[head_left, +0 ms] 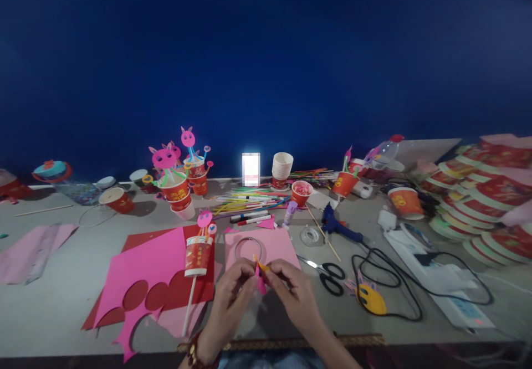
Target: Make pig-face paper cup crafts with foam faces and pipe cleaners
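Your left hand (235,290) pinches the small pink piece (260,285) between thumb and forefinger, while your right hand (293,290) has thumb and forefinger drawn together on the orange piece (263,268); next to no gap shows at either set of fingertips. The two pieces meet right between your hands, and your fingers cover the contact, so I can't tell whether they are joined. To do this well, let one hand hold steady while the other makes the fine adjustment, and press lightly: both look thin enough to crease (I'd guard the pink piece's flared lower end most). Tilt your fingertips slightly aside so you can see the edges line up.

Your forearms rise from the near side and converge, palms facing inward, the other fingers curled. That seems a balanced pose; resting your wrists on the bench (54,316) would likely steady it more.

Just beyond your fingers, a thin ring (236,249) lies on the pale pink sheet (284,242). Near your right hand are the scissors (324,269), with the tape roll (310,236) and glue gun (337,225) farther out. Leftward, a red cup (197,255) points its white stick towards you.
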`<state>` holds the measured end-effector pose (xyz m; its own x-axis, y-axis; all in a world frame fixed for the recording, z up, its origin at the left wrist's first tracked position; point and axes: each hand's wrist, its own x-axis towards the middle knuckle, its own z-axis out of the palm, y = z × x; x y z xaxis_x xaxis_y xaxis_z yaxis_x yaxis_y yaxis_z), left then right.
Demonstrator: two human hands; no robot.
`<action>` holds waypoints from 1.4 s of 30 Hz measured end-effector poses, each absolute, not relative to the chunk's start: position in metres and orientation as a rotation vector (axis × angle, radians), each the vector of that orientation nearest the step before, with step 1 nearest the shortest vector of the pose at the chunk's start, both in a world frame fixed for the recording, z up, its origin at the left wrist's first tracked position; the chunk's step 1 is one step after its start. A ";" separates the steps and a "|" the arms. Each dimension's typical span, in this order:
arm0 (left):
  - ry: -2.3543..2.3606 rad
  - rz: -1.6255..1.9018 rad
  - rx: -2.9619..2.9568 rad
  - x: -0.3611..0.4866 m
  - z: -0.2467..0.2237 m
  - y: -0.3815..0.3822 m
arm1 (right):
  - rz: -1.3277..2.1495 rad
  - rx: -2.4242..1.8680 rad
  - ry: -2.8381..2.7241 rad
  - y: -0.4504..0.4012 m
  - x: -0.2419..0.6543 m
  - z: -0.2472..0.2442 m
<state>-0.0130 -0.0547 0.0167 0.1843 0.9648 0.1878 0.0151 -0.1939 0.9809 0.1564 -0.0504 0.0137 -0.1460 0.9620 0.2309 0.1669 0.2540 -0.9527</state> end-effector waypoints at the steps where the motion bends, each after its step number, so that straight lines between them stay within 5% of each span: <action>1: 0.988 1.206 1.442 -0.012 0.017 -0.055 | 1.046 -1.095 -1.505 -0.051 0.156 0.012; 20: 1.171 1.403 2.013 -0.005 0.004 -0.053 | 1.403 -0.946 -0.909 -0.047 0.156 -0.010; 42: 1.179 1.224 1.611 -0.009 -0.012 -0.056 | 1.005 -1.000 -1.561 -0.054 0.157 0.005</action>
